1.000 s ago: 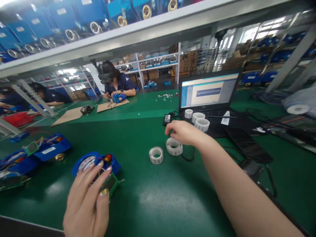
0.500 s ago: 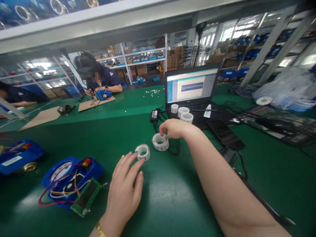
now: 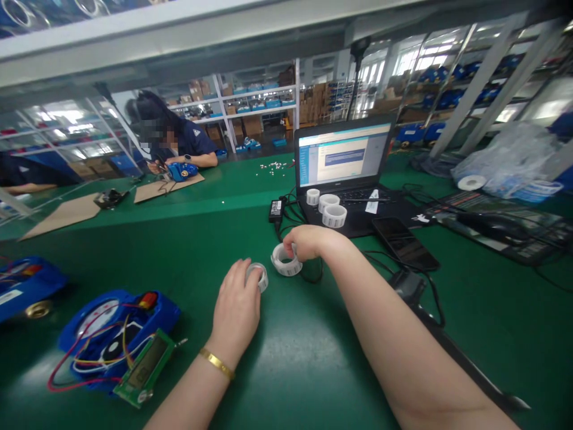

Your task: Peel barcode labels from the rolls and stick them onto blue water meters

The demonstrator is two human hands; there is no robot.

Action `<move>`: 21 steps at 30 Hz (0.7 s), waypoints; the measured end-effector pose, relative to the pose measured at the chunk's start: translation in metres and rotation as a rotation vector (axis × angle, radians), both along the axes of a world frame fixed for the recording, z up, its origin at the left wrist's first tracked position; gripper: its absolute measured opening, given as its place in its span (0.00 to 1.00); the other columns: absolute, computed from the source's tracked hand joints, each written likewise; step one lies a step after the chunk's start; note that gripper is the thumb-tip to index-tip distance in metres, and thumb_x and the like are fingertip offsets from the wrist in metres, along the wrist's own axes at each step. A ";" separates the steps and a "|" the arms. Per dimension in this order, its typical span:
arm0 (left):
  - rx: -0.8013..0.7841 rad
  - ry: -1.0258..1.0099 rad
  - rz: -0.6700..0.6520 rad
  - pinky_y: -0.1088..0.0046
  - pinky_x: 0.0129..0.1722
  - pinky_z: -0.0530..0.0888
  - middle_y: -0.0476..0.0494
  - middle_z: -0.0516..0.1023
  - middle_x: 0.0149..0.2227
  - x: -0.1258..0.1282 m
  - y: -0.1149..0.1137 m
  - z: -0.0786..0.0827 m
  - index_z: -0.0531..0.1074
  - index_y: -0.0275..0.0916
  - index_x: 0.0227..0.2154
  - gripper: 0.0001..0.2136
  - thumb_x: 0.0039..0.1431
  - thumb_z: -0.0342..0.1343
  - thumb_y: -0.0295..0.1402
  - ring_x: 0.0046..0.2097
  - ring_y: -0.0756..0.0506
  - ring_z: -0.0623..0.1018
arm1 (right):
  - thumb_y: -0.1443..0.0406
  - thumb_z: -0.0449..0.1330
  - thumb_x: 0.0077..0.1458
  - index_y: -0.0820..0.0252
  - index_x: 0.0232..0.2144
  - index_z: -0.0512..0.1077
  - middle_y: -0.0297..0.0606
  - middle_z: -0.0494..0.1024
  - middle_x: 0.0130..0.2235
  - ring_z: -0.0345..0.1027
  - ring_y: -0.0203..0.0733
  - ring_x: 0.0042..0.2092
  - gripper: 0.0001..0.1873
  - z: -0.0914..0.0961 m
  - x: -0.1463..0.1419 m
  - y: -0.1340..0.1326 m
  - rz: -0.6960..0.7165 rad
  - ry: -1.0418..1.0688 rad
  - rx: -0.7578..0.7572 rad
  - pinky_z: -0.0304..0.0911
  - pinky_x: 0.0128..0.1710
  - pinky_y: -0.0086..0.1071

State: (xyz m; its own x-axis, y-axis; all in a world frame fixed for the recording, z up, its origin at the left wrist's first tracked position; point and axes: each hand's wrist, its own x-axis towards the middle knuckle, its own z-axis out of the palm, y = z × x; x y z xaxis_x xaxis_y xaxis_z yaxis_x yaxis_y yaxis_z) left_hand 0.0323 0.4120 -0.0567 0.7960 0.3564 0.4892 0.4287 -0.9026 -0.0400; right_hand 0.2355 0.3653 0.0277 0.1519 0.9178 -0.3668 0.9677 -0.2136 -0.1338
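Observation:
My left hand (image 3: 236, 304) rests over a small white label roll (image 3: 260, 275) on the green table (image 3: 277, 358), its fingers curled onto the roll. My right hand (image 3: 306, 241) is closed on a second white label roll (image 3: 283, 264) just to the right of the first. Both rolls stand on the table surface, close together. An opened blue meter housing (image 3: 111, 334) with red and yellow wires and a green display board (image 3: 145, 369) lies left of my left arm.
An open laptop (image 3: 342, 158) stands behind, with three more label rolls (image 3: 329, 209) on its keyboard, a power brick (image 3: 276, 209) and cables, a black phone (image 3: 405, 236). Another blue housing (image 3: 22, 286) lies far left. A person (image 3: 174, 143) works across the table.
My left hand left the blue meter housing and moved right onto the nearer label roll. My right hand stayed on the farther roll, closing on it. The view swung to the right.

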 end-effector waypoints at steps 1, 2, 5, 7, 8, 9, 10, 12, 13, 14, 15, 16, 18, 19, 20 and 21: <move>0.019 -0.008 0.007 0.57 0.52 0.70 0.34 0.66 0.50 0.002 0.003 0.000 0.67 0.33 0.45 0.14 0.56 0.47 0.21 0.53 0.38 0.65 | 0.76 0.59 0.42 0.60 0.35 0.77 0.37 0.77 0.35 0.70 0.42 0.36 0.16 -0.001 -0.001 0.001 -0.003 -0.007 0.010 0.57 0.28 0.26; 0.042 -0.026 0.012 0.57 0.51 0.71 0.34 0.68 0.48 0.004 0.006 -0.001 0.67 0.32 0.44 0.13 0.56 0.47 0.22 0.52 0.38 0.67 | 0.76 0.58 0.43 0.61 0.34 0.77 0.38 0.77 0.35 0.71 0.43 0.37 0.14 -0.001 -0.003 0.002 -0.009 -0.014 0.028 0.58 0.29 0.27; 0.124 -0.083 0.032 0.59 0.44 0.74 0.34 0.69 0.43 0.005 0.012 -0.001 0.67 0.30 0.40 0.10 0.57 0.46 0.22 0.47 0.38 0.69 | 0.75 0.57 0.46 0.64 0.34 0.77 0.42 0.77 0.37 0.71 0.45 0.39 0.13 -0.002 -0.010 0.006 -0.032 -0.027 0.091 0.59 0.31 0.28; 0.178 -0.103 0.031 0.58 0.41 0.75 0.33 0.69 0.43 0.004 0.015 -0.002 0.67 0.29 0.40 0.09 0.57 0.47 0.24 0.46 0.37 0.69 | 0.74 0.58 0.46 0.63 0.35 0.77 0.40 0.78 0.37 0.71 0.44 0.40 0.13 -0.002 -0.015 0.007 -0.039 -0.012 0.124 0.59 0.31 0.28; 0.193 -0.110 0.027 0.57 0.41 0.75 0.32 0.68 0.44 0.003 0.016 -0.003 0.67 0.29 0.41 0.10 0.57 0.47 0.24 0.47 0.36 0.69 | 0.74 0.59 0.46 0.61 0.36 0.77 0.38 0.78 0.38 0.71 0.43 0.40 0.13 0.000 -0.016 0.007 -0.044 0.003 0.143 0.59 0.31 0.26; 0.197 -0.119 0.024 0.56 0.42 0.75 0.31 0.67 0.45 0.002 0.017 -0.003 0.67 0.29 0.42 0.10 0.58 0.47 0.25 0.48 0.35 0.69 | 0.73 0.60 0.46 0.58 0.37 0.76 0.35 0.77 0.39 0.70 0.40 0.40 0.14 0.002 -0.016 0.006 -0.054 0.017 0.170 0.60 0.32 0.25; 0.194 -0.131 0.018 0.54 0.42 0.74 0.30 0.67 0.47 0.002 0.017 -0.004 0.66 0.29 0.43 0.11 0.58 0.46 0.26 0.49 0.34 0.68 | 0.72 0.60 0.47 0.56 0.39 0.76 0.33 0.77 0.41 0.70 0.38 0.41 0.15 0.005 -0.014 0.003 -0.071 0.027 0.206 0.60 0.33 0.23; 0.176 -0.159 0.005 0.52 0.45 0.73 0.29 0.66 0.48 0.001 0.016 -0.004 0.66 0.29 0.44 0.12 0.59 0.46 0.27 0.50 0.33 0.67 | 0.71 0.58 0.51 0.53 0.42 0.74 0.29 0.76 0.44 0.69 0.34 0.43 0.16 0.013 -0.004 -0.006 -0.141 0.024 0.282 0.60 0.36 0.21; 0.166 -0.173 -0.005 0.51 0.45 0.73 0.29 0.66 0.48 0.001 0.015 -0.004 0.66 0.29 0.44 0.12 0.59 0.46 0.28 0.51 0.32 0.67 | 0.71 0.56 0.53 0.53 0.43 0.74 0.29 0.75 0.44 0.69 0.34 0.44 0.16 0.019 0.004 -0.011 -0.190 0.007 0.313 0.60 0.38 0.21; 0.158 -0.185 -0.019 0.50 0.46 0.72 0.29 0.66 0.49 0.001 0.013 -0.003 0.66 0.30 0.44 0.12 0.59 0.46 0.28 0.52 0.32 0.66 | 0.71 0.55 0.54 0.54 0.43 0.74 0.30 0.75 0.44 0.69 0.34 0.44 0.15 0.025 0.015 -0.016 -0.245 -0.018 0.335 0.60 0.39 0.21; 0.150 -0.196 -0.035 0.50 0.47 0.72 0.29 0.66 0.49 0.002 0.012 -0.002 0.66 0.30 0.45 0.12 0.59 0.46 0.29 0.53 0.32 0.66 | 0.71 0.54 0.55 0.55 0.42 0.74 0.32 0.76 0.43 0.69 0.36 0.44 0.15 0.030 0.028 -0.021 -0.301 -0.048 0.346 0.61 0.40 0.23; 0.139 -0.207 -0.046 0.50 0.47 0.72 0.30 0.65 0.50 0.002 0.010 -0.001 0.65 0.30 0.45 0.12 0.59 0.47 0.29 0.53 0.33 0.65 | 0.72 0.54 0.55 0.56 0.41 0.75 0.34 0.76 0.43 0.69 0.38 0.43 0.14 0.036 0.042 -0.024 -0.355 -0.086 0.348 0.61 0.40 0.25; 0.110 -0.223 -0.059 0.51 0.48 0.71 0.30 0.65 0.51 0.004 0.009 0.001 0.65 0.31 0.45 0.12 0.60 0.47 0.29 0.54 0.33 0.64 | 0.73 0.55 0.53 0.59 0.40 0.76 0.39 0.76 0.41 0.69 0.43 0.43 0.14 0.043 0.070 -0.028 -0.440 -0.160 0.330 0.62 0.41 0.29; 0.095 -0.236 -0.064 0.51 0.49 0.71 0.30 0.65 0.51 0.004 0.009 0.002 0.65 0.31 0.46 0.13 0.60 0.47 0.30 0.54 0.33 0.64 | 0.73 0.56 0.52 0.60 0.39 0.76 0.40 0.76 0.41 0.69 0.45 0.43 0.13 0.044 0.082 -0.028 -0.467 -0.192 0.312 0.62 0.41 0.31; 0.082 -0.249 -0.068 0.51 0.49 0.71 0.31 0.65 0.51 0.004 0.009 0.003 0.65 0.31 0.46 0.13 0.60 0.48 0.30 0.55 0.34 0.65 | 0.73 0.57 0.51 0.60 0.39 0.76 0.41 0.76 0.41 0.69 0.46 0.43 0.13 0.043 0.093 -0.028 -0.485 -0.216 0.288 0.63 0.41 0.31; 0.073 -0.262 -0.074 0.51 0.49 0.71 0.31 0.65 0.51 0.004 0.009 0.003 0.65 0.32 0.46 0.12 0.60 0.48 0.29 0.55 0.34 0.65 | 0.74 0.58 0.50 0.60 0.38 0.76 0.41 0.76 0.41 0.69 0.47 0.43 0.14 0.040 0.102 -0.027 -0.493 -0.234 0.261 0.63 0.41 0.32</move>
State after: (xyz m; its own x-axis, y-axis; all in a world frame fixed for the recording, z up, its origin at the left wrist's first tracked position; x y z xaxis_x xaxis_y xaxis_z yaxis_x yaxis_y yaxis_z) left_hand 0.0361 0.4212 -0.0534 0.6616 0.2588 0.7038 0.3664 -0.9305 -0.0023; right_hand 0.3372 0.3382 0.0680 0.6316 0.7740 -0.0441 0.7732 -0.6331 -0.0379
